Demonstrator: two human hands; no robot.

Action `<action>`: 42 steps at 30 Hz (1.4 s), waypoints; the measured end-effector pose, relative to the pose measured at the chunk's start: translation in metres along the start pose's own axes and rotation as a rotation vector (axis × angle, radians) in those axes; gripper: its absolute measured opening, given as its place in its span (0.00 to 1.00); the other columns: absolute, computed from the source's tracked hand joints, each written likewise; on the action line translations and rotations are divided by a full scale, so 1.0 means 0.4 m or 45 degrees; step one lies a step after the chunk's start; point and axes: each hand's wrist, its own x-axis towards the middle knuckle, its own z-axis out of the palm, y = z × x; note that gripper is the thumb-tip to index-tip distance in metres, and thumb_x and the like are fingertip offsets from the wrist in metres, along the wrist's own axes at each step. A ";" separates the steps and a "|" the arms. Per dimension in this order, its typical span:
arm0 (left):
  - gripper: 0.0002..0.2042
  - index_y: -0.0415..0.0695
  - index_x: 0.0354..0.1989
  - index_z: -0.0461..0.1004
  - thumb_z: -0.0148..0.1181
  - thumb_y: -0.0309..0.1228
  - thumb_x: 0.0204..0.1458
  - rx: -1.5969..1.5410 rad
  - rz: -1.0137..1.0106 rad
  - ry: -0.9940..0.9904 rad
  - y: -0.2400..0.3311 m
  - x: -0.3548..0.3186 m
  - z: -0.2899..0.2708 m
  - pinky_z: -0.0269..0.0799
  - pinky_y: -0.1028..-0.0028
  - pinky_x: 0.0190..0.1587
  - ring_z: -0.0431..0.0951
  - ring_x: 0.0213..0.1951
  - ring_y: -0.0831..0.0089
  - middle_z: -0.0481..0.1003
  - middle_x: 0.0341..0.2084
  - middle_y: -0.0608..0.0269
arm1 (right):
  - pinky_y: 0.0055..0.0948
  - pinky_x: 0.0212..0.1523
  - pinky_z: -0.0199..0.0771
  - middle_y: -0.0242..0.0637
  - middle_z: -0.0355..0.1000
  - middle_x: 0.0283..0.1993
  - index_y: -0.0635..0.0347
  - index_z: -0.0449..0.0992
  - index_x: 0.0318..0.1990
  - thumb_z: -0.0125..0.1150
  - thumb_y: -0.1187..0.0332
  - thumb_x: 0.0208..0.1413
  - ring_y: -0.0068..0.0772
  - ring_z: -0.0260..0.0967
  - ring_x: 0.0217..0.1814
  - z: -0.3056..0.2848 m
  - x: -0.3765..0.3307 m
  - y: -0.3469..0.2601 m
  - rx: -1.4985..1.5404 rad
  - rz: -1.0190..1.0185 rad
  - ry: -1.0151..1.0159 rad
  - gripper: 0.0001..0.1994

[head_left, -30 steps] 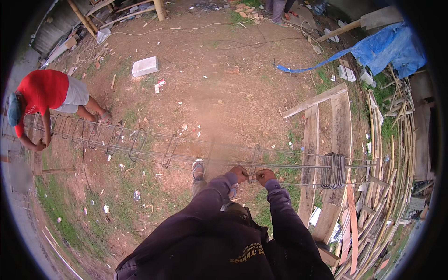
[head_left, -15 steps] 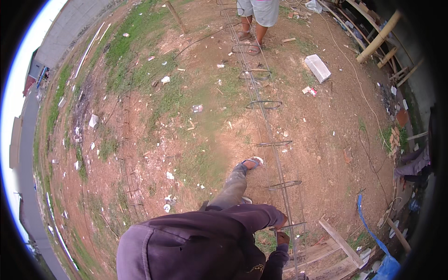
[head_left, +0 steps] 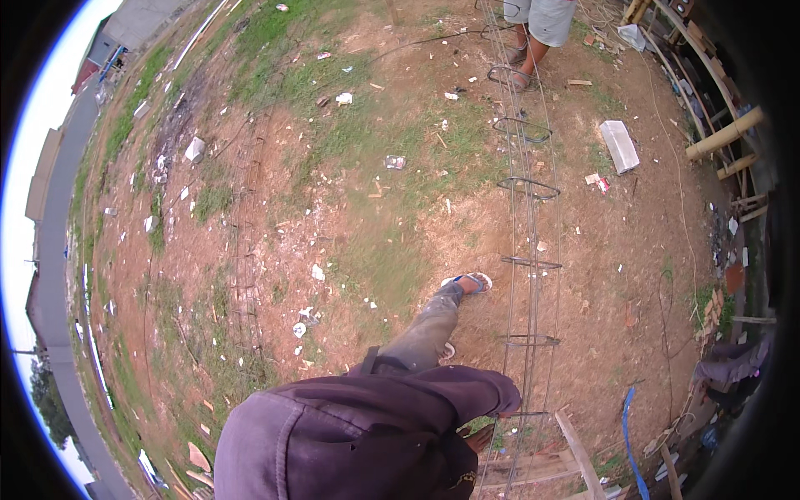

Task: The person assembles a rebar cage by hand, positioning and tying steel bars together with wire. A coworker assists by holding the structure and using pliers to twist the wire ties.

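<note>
A long cage of thin steel bars [head_left: 533, 300] with rectangular stirrups runs away from me up the view. My left hand [head_left: 509, 413], mostly behind its dark purple sleeve, is closed at the left end of the nearest stirrup [head_left: 533, 413]. Just below and left of it is my right hand [head_left: 479, 438], fingers curled. Whatever it may hold is too small or hidden to make out. My left leg [head_left: 429, 329], in grey trousers and a sandal, is stretched out left of the cage.
Another person's legs [head_left: 550, 25] stand beside the cage's far end. To the right lie a white block [head_left: 619, 146], wooden planks [head_left: 579, 454] and a blue strip [head_left: 631, 442]. Bamboo poles [head_left: 725, 133] are at the right edge. Another cage [head_left: 244, 250] lies left on littered soil and grass.
The view has turned, so the cage and ground sit farther right. My right hand has drawn back left from the bars, while my left hand stays by the nearest stirrup.
</note>
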 end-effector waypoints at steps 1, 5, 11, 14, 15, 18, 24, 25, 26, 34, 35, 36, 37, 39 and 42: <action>0.18 0.45 0.30 0.81 0.64 0.49 0.41 -0.009 0.005 0.004 0.006 0.001 0.003 0.72 0.62 0.45 0.78 0.39 0.58 0.79 0.29 0.55 | 0.44 0.49 0.65 0.46 0.73 0.46 0.58 0.76 0.47 0.46 0.62 0.55 0.48 0.67 0.48 0.010 0.007 -0.003 0.069 0.077 -0.021 0.17; 0.19 0.45 0.30 0.81 0.64 0.49 0.41 -0.005 -0.003 0.011 0.014 0.001 0.010 0.72 0.61 0.45 0.78 0.39 0.57 0.79 0.29 0.55 | 0.43 0.49 0.65 0.47 0.73 0.45 0.59 0.76 0.46 0.45 0.62 0.55 0.48 0.67 0.46 0.047 0.029 -0.024 0.460 0.603 -0.228 0.17; 0.20 0.44 0.31 0.81 0.65 0.50 0.40 0.007 0.007 0.036 0.010 0.006 0.023 0.73 0.61 0.46 0.78 0.40 0.57 0.79 0.30 0.54 | 0.42 0.48 0.64 0.47 0.74 0.44 0.60 0.77 0.45 0.44 0.62 0.55 0.47 0.68 0.44 0.052 0.013 -0.068 0.702 0.965 -0.346 0.18; 0.21 0.44 0.31 0.81 0.65 0.50 0.40 0.014 0.016 0.045 0.008 0.013 0.023 0.73 0.61 0.46 0.78 0.40 0.57 0.79 0.30 0.54 | 0.41 0.48 0.64 0.48 0.74 0.43 0.61 0.77 0.44 0.43 0.62 0.55 0.47 0.68 0.43 -0.003 0.034 -0.054 0.725 0.944 -0.430 0.18; 0.21 0.44 0.31 0.81 0.65 0.50 0.40 0.012 0.018 0.038 0.007 0.015 0.022 0.73 0.61 0.46 0.78 0.40 0.57 0.79 0.31 0.54 | 0.42 0.44 0.64 0.49 0.74 0.40 0.64 0.76 0.42 0.41 0.62 0.56 0.46 0.68 0.41 -0.034 0.051 -0.034 0.733 0.779 -0.461 0.19; 0.21 0.44 0.32 0.81 0.65 0.51 0.40 0.012 0.019 0.039 0.011 0.022 0.021 0.73 0.61 0.46 0.78 0.40 0.57 0.79 0.31 0.54 | 0.43 0.38 0.64 0.49 0.73 0.35 0.64 0.76 0.39 0.41 0.60 0.59 0.48 0.68 0.36 -0.093 0.065 -0.016 0.552 0.642 -0.500 0.19; 0.22 0.43 0.32 0.81 0.65 0.52 0.39 0.065 0.031 -0.031 0.013 0.024 0.036 0.73 0.60 0.47 0.78 0.41 0.56 0.79 0.31 0.53 | 0.47 0.45 0.67 0.53 0.72 0.45 0.61 0.73 0.47 0.36 0.54 0.66 0.56 0.68 0.48 -0.036 -0.026 -0.116 0.516 0.929 -0.501 0.22; 0.23 0.43 0.32 0.81 0.65 0.52 0.39 0.087 0.045 -0.047 0.011 0.024 0.040 0.73 0.60 0.47 0.78 0.41 0.56 0.79 0.32 0.53 | 0.46 0.45 0.68 0.53 0.71 0.47 0.62 0.72 0.48 0.37 0.55 0.67 0.56 0.68 0.49 -0.007 -0.031 -0.146 0.498 0.999 -0.496 0.21; 0.23 0.43 0.32 0.81 0.65 0.52 0.39 0.104 0.061 -0.054 0.010 0.024 0.046 0.73 0.60 0.47 0.78 0.41 0.56 0.79 0.32 0.53 | 0.45 0.46 0.67 0.56 0.70 0.47 0.63 0.72 0.48 0.38 0.59 0.66 0.56 0.69 0.48 0.025 -0.024 -0.182 0.655 0.955 -0.415 0.19; 0.21 0.41 0.27 0.80 0.63 0.51 0.43 0.096 0.040 -0.259 -0.015 0.021 0.033 0.73 0.58 0.42 0.78 0.37 0.49 0.77 0.27 0.46 | 0.46 0.35 0.68 0.51 0.74 0.36 0.62 0.73 0.38 0.40 0.65 0.63 0.57 0.71 0.36 -0.141 0.153 -0.139 0.559 0.685 -0.444 0.14; 0.21 0.41 0.26 0.79 0.62 0.50 0.44 0.092 0.057 -0.313 -0.013 0.026 0.025 0.73 0.57 0.39 0.77 0.34 0.49 0.77 0.26 0.48 | 0.47 0.30 0.67 0.47 0.75 0.33 0.57 0.74 0.37 0.41 0.64 0.64 0.56 0.71 0.30 -0.157 0.150 -0.109 0.453 0.763 -0.408 0.13; 0.20 0.41 0.25 0.79 0.61 0.49 0.46 0.108 0.167 -0.203 -0.011 0.022 0.022 0.72 0.57 0.36 0.77 0.31 0.49 0.77 0.25 0.50 | 0.44 0.32 0.69 0.47 0.75 0.32 0.59 0.74 0.36 0.41 0.64 0.64 0.52 0.73 0.32 -0.148 0.137 -0.088 0.442 0.935 -0.302 0.14; 0.19 0.42 0.24 0.79 0.60 0.49 0.47 0.119 0.210 -0.213 -0.005 0.030 0.016 0.71 0.56 0.34 0.76 0.29 0.50 0.76 0.23 0.51 | 0.45 0.32 0.70 0.46 0.75 0.32 0.58 0.74 0.37 0.41 0.63 0.65 0.53 0.73 0.33 -0.126 0.115 -0.070 0.344 0.996 -0.188 0.14; 0.23 0.44 0.25 0.80 0.59 0.56 0.46 0.048 0.123 -0.284 0.006 0.040 0.010 0.72 0.57 0.37 0.78 0.33 0.53 0.77 0.22 0.54 | 0.48 0.32 0.69 0.45 0.75 0.32 0.56 0.73 0.36 0.41 0.60 0.65 0.55 0.72 0.33 -0.048 0.061 -0.052 0.185 1.278 -0.075 0.14; 0.22 0.43 0.26 0.80 0.58 0.53 0.49 0.118 0.201 -0.300 0.013 0.057 0.002 0.71 0.56 0.38 0.77 0.30 0.51 0.75 0.20 0.49 | 0.51 0.32 0.67 0.47 0.74 0.32 0.53 0.72 0.37 0.39 0.57 0.65 0.59 0.70 0.33 0.075 0.006 -0.075 0.311 1.495 -0.007 0.15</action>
